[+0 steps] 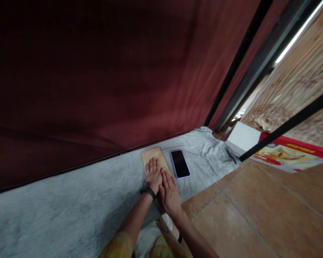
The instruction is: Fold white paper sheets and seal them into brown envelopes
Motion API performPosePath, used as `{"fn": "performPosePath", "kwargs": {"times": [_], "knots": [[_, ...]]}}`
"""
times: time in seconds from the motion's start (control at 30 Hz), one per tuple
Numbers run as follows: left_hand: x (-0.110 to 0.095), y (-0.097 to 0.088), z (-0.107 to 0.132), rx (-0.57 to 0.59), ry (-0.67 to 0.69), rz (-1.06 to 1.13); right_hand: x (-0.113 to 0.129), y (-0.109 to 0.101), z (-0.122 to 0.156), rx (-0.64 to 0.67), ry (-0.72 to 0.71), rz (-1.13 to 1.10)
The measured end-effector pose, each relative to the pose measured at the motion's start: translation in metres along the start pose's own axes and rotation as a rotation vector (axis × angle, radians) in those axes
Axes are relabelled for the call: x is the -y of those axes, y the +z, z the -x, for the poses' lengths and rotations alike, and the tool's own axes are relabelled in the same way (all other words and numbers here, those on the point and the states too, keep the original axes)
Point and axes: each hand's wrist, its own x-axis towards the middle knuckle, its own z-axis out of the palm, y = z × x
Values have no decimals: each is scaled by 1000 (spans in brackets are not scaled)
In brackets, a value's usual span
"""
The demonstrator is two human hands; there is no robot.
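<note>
A flat tan rectangular piece (151, 154), like a board or a packet, lies on the grey cloth. My left hand (153, 174), with a dark band at its wrist, rests palm down on it, fingers stretched out. Beside it my right hand (170, 193) lies flat too, its fingertips touching or overlapping the edge of the left hand. Neither hand grips anything. Part of the tan piece is hidden under both hands. Just right of the hands a phone (180, 164) in a light purple case lies face up, its screen dark.
The grey cloth (56, 204) runs along a dark red fabric wall (140, 89). Black poles (238, 64) stand at the right. A red and white printed box (287, 152) sits on the brown floor tiles (247, 204), below a wood-grained surface (298, 79).
</note>
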Motion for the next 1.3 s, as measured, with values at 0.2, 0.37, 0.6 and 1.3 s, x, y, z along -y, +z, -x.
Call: {"fn": "performPosePath", "kwargs": {"times": [0.2,0.37,0.6,1.3], "knots": [[0,-26,-5,-7,23,-27,1,10,4,-33,19,63],[-7,-27,-15,-42,12,-13,-1,18,4,-46,38,81],[-3,-11,-15,-37,27,26,-1,17,4,-56,54,17],[-14,-26,83,-213,278,-32,-24,23,-214,311,-106,51]]}}
